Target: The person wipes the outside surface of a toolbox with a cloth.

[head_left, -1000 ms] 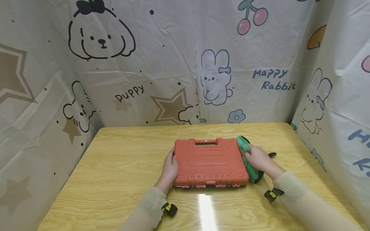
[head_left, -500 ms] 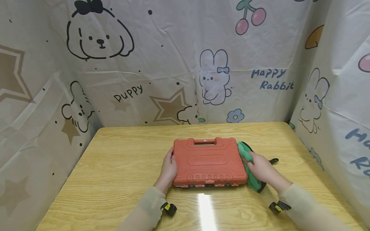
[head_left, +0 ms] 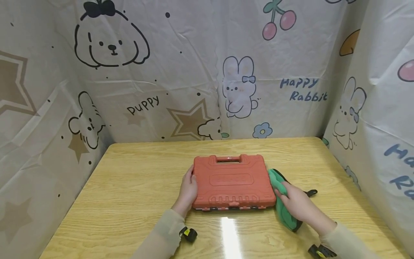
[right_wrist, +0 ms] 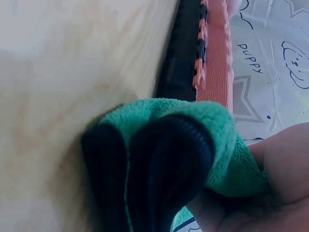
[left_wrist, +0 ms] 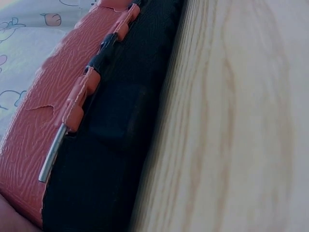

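Observation:
A red plastic tool case point(head_left: 231, 180) with a black lower half lies flat on the wooden table, its handle at the far side. My left hand point(head_left: 187, 190) holds the case by its left side, thumb at the lid's edge. In the left wrist view, the hinge side shows a metal pin point(left_wrist: 52, 153) poking out. My right hand point(head_left: 294, 201) grips a folded green cloth point(head_left: 284, 212) with black edging, near the case's front right corner. The right wrist view shows the bunched cloth point(right_wrist: 222, 140) overlapping the case's side point(right_wrist: 216, 77); the fingertips are partly hidden behind it.
A black strap end point(head_left: 311, 193) sticks out to the right behind the right hand. The wooden table point(head_left: 136, 180) backs onto a printed curtain point(head_left: 181, 72) that hangs behind and along both sides.
My right hand has slid the green cloth along the case's right side toward the near edge. The left hand and the case have hardly moved.

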Motion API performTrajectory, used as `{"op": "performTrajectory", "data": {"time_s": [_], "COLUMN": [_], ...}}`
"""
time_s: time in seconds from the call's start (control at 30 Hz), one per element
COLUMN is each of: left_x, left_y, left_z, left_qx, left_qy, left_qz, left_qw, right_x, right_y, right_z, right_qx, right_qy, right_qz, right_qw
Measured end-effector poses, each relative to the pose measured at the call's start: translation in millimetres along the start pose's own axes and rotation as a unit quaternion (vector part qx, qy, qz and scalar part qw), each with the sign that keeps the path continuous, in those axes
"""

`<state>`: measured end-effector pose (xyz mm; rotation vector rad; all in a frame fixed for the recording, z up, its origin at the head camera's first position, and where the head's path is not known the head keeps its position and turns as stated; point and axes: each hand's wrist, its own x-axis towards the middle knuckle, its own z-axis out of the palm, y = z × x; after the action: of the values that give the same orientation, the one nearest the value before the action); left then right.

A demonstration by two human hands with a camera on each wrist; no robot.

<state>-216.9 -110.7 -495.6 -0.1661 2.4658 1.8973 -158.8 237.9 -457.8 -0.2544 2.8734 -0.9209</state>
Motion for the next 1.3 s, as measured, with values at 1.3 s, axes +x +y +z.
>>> {"op": "performTrajectory", "data": {"time_s": [1.3], "left_x": [3.0], "left_y": [-0.1], "left_z": [0.0], "left_qx": [0.005], "left_qy": [-0.007], "left_qz": [-0.013], "left_qw": [0.9999], "right_x": [-40], "right_y": [-11], "right_z": [9], "right_qx": [0.045], "right_qy": [-0.057], "right_qz": [-0.017], "right_qw": [0.997]}}
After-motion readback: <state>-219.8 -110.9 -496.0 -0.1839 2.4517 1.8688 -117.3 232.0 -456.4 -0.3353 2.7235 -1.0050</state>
